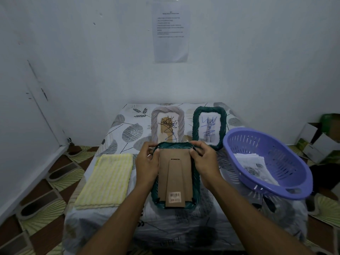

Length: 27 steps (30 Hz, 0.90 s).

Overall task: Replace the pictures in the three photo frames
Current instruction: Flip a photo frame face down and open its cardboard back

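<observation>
A dark green woven photo frame (196,183) lies face down in the middle of the table, its brown cardboard back (174,173) and stand facing up. My left hand (147,162) grips its far left corner. My right hand (204,159) grips its far right corner, thumb on the cardboard. Behind it a beige woven frame (181,118) and a second green woven frame (209,109) lie face up, each with a scribbled picture inside.
A purple plastic basket (287,183) with several printed pictures (255,166) stands at the right. A folded yellow-white striped cloth (108,179) lies at the left. The leaf-patterned tablecloth (128,129) covers the table. White boxes (316,142) sit on the floor, far right.
</observation>
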Each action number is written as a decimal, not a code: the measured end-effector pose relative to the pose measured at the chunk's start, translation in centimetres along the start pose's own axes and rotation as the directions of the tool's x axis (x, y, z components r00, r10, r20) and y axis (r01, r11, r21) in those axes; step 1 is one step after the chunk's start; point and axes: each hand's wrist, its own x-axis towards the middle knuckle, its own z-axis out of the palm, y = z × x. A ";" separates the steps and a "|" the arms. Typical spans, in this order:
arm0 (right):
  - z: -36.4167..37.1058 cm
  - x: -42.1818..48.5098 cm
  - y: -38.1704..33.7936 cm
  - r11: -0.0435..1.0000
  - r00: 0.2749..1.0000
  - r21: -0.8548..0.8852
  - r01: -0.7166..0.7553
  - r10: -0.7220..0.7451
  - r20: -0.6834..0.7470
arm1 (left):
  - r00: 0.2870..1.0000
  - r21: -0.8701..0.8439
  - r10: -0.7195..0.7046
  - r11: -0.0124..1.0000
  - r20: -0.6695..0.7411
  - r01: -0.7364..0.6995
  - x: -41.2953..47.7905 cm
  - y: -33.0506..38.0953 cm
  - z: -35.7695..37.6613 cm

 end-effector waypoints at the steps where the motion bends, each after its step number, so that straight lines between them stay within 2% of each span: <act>1: -0.1 0.1 0.1 1.000 1.000 0.001 -0.003 0.003 0.010 | 1.000 0.004 -0.004 1.000 -0.001 0.004 0.1 -0.1 -0.1; 7: -0.2 0.5 0.7 0.999 0.999 0.032 -0.032 0.031 0.019 | 0.998 -0.023 -0.037 0.999 0.044 0.038 0.3 -0.8 -0.1; 12: -1.2 1.1 1.0 0.994 0.997 0.075 -0.078 0.080 -0.021 | 0.958 -0.046 -0.151 0.985 0.244 0.167 0.1 -2.4 -0.8; 15: -1.7 1.7 1.6 0.989 0.992 0.097 -0.110 0.116 -0.055 | 0.928 -0.048 -0.250 0.961 0.277 0.273 -0.9 -2.9 -1.2; 18: -2.1 2.5 2.3 0.987 0.986 0.092 -0.133 0.141 -0.087 | 0.912 0.008 -0.258 0.963 0.319 0.270 -1.6 -3.3 -1.4; 23: -2.3 3.0 3.1 0.982 0.980 0.082 -0.171 0.177 -0.085 | 0.917 -0.011 -0.258 0.962 0.304 0.274 -1.7 -3.4 -0.9; 27: -2.8 2.1 3.4 0.977 0.977 0.021 -0.212 0.212 -0.010 | 0.935 -0.020 -0.248 0.965 0.252 0.261 -1.6 -4.1 -0.6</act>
